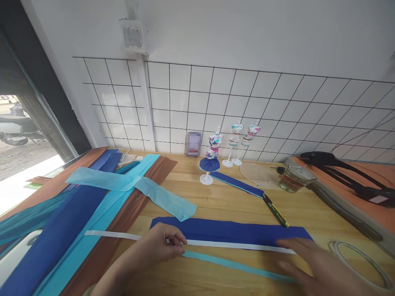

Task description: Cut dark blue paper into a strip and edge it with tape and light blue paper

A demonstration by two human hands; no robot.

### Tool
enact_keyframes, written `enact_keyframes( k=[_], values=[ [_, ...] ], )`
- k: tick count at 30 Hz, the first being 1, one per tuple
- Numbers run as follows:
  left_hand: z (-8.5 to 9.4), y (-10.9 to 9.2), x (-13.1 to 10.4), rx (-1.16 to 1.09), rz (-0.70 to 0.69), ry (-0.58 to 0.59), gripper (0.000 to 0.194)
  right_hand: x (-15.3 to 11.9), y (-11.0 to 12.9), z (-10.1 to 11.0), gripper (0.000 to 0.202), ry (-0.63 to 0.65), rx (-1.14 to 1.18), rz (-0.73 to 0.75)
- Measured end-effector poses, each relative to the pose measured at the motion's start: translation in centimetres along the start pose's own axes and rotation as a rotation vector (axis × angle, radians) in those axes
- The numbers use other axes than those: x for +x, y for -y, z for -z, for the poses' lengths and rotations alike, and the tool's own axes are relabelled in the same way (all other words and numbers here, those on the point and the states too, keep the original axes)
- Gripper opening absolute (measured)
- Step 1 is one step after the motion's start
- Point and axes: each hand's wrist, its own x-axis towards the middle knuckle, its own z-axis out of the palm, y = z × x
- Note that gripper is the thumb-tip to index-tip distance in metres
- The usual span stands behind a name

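A dark blue strip of fabric or crepe paper (228, 229) lies across the wooden table, with a narrow white strip (228, 245) along its front edge. The white strip passes by my left hand and sticks out to the left. My left hand (160, 246) pinches the left end of a narrow turquoise strip (228, 262) between thumb and fingers. That strip slants down to the right, just in front of the white one. My right hand (317, 267), somewhat blurred, hovers near the right ends of both strips, thumb and fingers apart.
Long blue, turquoise and brown sheets (123, 205) are heaped at left. A small torso stand (212, 154) wears a blue skirt. A folded blue strip (237, 183), box cutter (275, 210), glass jar (294, 179) and clear ring (361, 263) lie right. Tiled wall stands behind.
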Motion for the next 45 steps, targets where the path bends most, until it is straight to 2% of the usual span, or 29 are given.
enact_keyframes(
  k=[2, 4, 5, 7, 10, 14, 19, 25, 30, 34, 40, 45],
  values=[
    [0.0, 0.0, 0.0, 0.032, -0.028, 0.005, 0.016, 1.2, 5.7, -1.5, 0.020, 0.213, 0.133, 0.134],
    [0.0, -0.1, 0.0, 0.037, -0.038, 0.019, 0.018, 2.3, 10.4, -3.4, 0.017, 0.337, 0.263, 0.290],
    [0.1, 0.0, 0.0, 0.035, -0.041, 0.028, 0.018, 2.7, 12.1, -4.4, 0.015, 0.373, 0.292, 0.345],
    [0.1, 0.0, 0.0, 0.032, -0.043, 0.033, 0.018, 3.2, 13.9, -6.2, 0.015, 0.432, 0.320, 0.435],
    [0.3, -0.1, 0.0, 0.051, -0.049, 0.031, 0.020, 3.4, 14.1, -8.1, 0.021, 0.488, 0.301, 0.471],
    [0.4, -0.2, -0.1, 0.062, -0.034, 0.057, 0.020, 3.2, 13.2, -9.0, 0.023, 0.483, 0.321, 0.411],
    [0.1, -0.3, -0.3, -0.001, 0.014, 0.067, 0.020, 3.1, 13.2, -9.1, 0.021, 0.497, 0.348, 0.380],
    [-0.1, -0.6, -0.5, 0.102, 0.015, 0.028, 0.021, 3.1, 13.3, -9.0, 0.019, 0.477, 0.366, 0.362],
    [-1.2, -0.7, -0.2, 0.229, -0.131, -0.013, 0.026, 2.9, 13.3, -9.3, 0.018, 0.446, 0.370, 0.400],
    [-2.1, -0.6, 0.2, 0.370, -0.174, 0.001, 0.005, 2.9, 13.4, -9.3, 0.019, 0.447, 0.370, 0.391],
    [-1.6, -0.6, 0.0, 0.349, -0.146, -0.013, 0.013, 2.9, 13.5, -9.1, 0.019, 0.436, 0.396, 0.329],
    [-1.3, -1.0, 0.0, 0.370, -0.137, 0.021, 0.016, 3.0, 13.5, -9.4, 0.019, 0.435, 0.371, 0.315]
  ],
)
